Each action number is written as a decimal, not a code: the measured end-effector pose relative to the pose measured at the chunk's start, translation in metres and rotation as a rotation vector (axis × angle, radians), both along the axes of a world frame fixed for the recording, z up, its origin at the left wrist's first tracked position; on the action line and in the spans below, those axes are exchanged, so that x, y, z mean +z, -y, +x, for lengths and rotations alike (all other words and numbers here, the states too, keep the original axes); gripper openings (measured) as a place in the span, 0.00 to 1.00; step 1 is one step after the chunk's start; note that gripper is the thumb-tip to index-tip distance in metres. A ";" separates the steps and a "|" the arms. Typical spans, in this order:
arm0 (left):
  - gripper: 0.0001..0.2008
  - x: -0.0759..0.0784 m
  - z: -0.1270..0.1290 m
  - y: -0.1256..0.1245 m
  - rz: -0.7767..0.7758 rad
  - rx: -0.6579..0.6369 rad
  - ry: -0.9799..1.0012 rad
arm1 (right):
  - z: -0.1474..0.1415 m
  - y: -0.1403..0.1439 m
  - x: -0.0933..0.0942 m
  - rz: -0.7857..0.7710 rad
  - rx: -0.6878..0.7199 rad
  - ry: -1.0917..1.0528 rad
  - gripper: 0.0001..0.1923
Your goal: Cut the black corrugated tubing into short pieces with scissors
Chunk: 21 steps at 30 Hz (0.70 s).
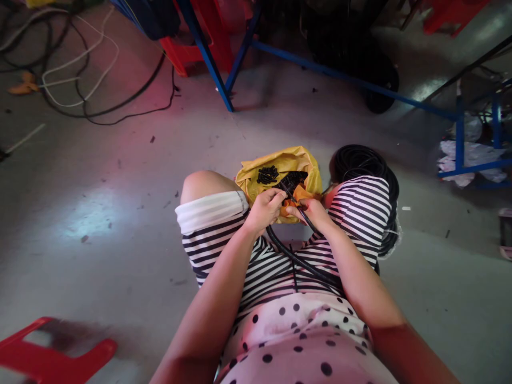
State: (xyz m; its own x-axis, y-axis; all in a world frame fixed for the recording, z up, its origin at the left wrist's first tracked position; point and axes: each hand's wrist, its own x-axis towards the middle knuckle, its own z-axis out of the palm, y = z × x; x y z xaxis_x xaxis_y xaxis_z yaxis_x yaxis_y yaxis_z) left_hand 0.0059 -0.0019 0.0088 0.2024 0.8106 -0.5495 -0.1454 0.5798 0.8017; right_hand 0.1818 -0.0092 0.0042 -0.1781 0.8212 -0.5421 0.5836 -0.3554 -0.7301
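Over a yellow bag (248, 166), both of my hands work close together. My left hand (264, 209) is closed, its fingertips pinched at the dark strip. A black corrugated tube (286, 252) comes out from under this hand and runs across my lap. My right hand (314, 212) is closed around a thin black tube (307, 220) that slants up toward the left fingertips. Short black tube pieces (267, 175) lie in the bag. Orange material (302, 193) shows beside my right fingers; I cannot make out what it is.
A coil of black tubing (364, 160) lies beside my right knee. Ahead stands a blue metal frame (320, 68) with a red stool (188, 53) behind it. Cables (100, 112) spread over the floor at the far left. Another red stool (60, 352) is at lower left.
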 end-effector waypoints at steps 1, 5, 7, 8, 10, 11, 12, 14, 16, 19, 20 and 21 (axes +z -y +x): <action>0.13 -0.001 0.000 0.000 -0.008 0.007 -0.004 | 0.000 0.000 0.000 0.000 0.006 0.009 0.27; 0.11 -0.003 0.001 0.000 -0.031 0.031 -0.017 | 0.000 -0.001 -0.005 0.004 0.010 0.056 0.28; 0.11 -0.003 0.002 0.000 -0.043 0.040 -0.022 | 0.000 -0.001 -0.007 0.008 0.004 0.093 0.28; 0.11 -0.003 0.002 0.000 -0.052 0.042 -0.024 | 0.000 -0.001 -0.007 0.009 0.000 0.109 0.28; 0.10 -0.002 0.002 -0.001 -0.078 0.048 -0.023 | 0.000 -0.001 -0.007 0.007 -0.011 0.124 0.29; 0.10 -0.002 0.002 -0.002 -0.092 0.053 -0.015 | -0.001 -0.001 -0.007 0.005 -0.018 0.120 0.28; 0.10 -0.001 0.002 -0.002 -0.106 0.059 -0.001 | -0.001 -0.001 -0.007 0.001 -0.023 0.116 0.29; 0.09 -0.001 0.001 -0.002 -0.131 0.071 0.036 | -0.001 -0.001 -0.008 0.000 -0.025 0.117 0.29; 0.09 -0.001 0.000 -0.003 -0.145 0.077 0.060 | -0.001 -0.001 -0.008 0.006 -0.022 0.125 0.29; 0.09 -0.002 0.000 -0.003 -0.156 0.079 0.065 | 0.000 -0.001 -0.009 0.015 -0.020 0.123 0.30; 0.09 -0.002 0.000 -0.003 -0.156 0.079 0.062 | 0.000 -0.001 -0.009 0.016 -0.023 0.125 0.31; 0.09 -0.002 0.000 -0.003 -0.155 0.078 0.060 | 0.000 -0.001 -0.008 0.015 -0.027 0.127 0.31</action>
